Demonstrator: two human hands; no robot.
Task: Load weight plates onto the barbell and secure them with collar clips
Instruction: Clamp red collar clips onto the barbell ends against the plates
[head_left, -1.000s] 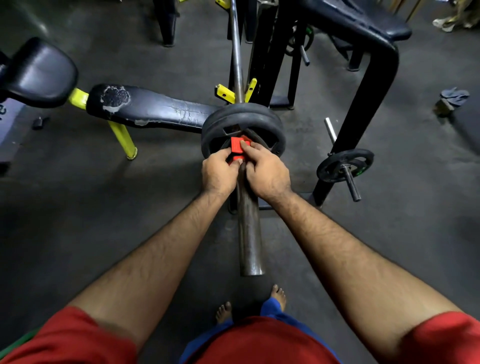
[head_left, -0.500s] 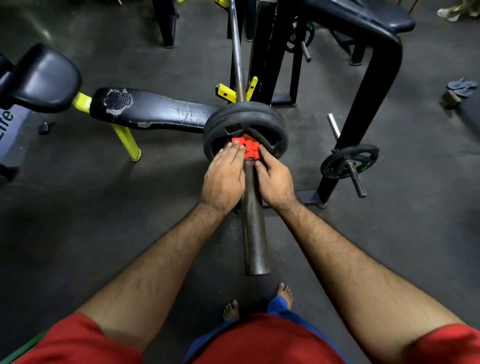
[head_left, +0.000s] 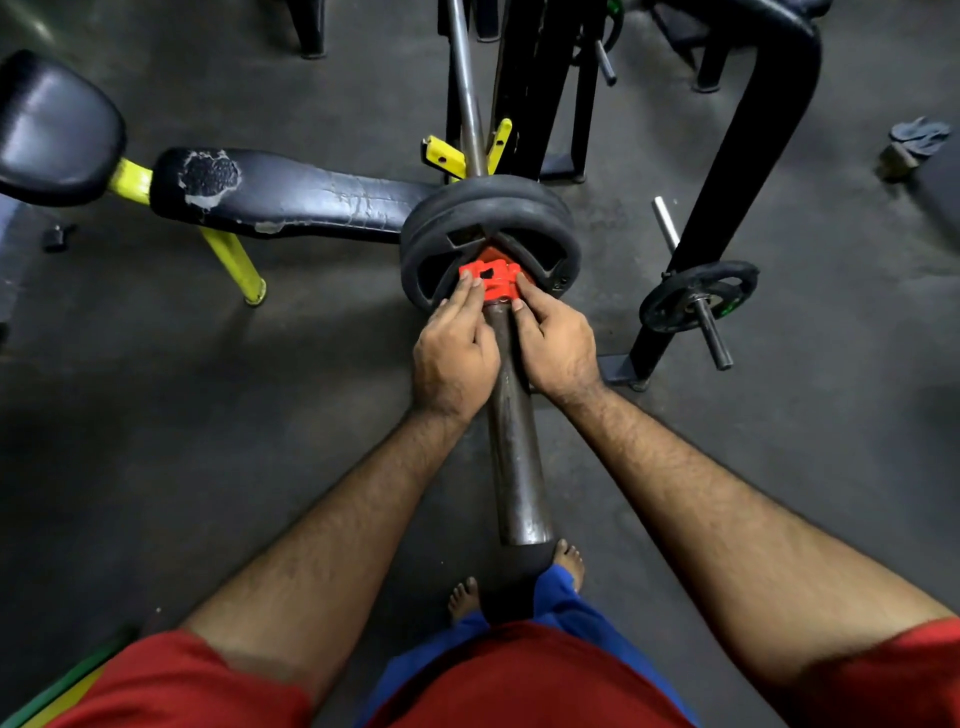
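Observation:
The barbell sleeve (head_left: 514, 457) runs from near my feet up to two black weight plates (head_left: 485, 218) stacked on it. A red collar clip (head_left: 491, 280) sits on the sleeve, pressed against the outer plate. My left hand (head_left: 454, 348) touches the clip's left side with its fingertips. My right hand (head_left: 556, 343) holds the clip's right side from below. Both hands flank the sleeve. The bar's thin shaft (head_left: 467, 93) continues beyond the plates onto yellow rack hooks (head_left: 447, 158).
A worn black bench (head_left: 291, 197) with yellow legs lies to the left. A black rack upright (head_left: 727, 197) stands to the right, with a small plate (head_left: 696, 296) on a storage peg. My bare feet (head_left: 569, 561) stand under the sleeve end on the dark floor.
The clip has slid up the sleeve against the outer plate. My hands went from gripping around it to resting fingertips on its sides.

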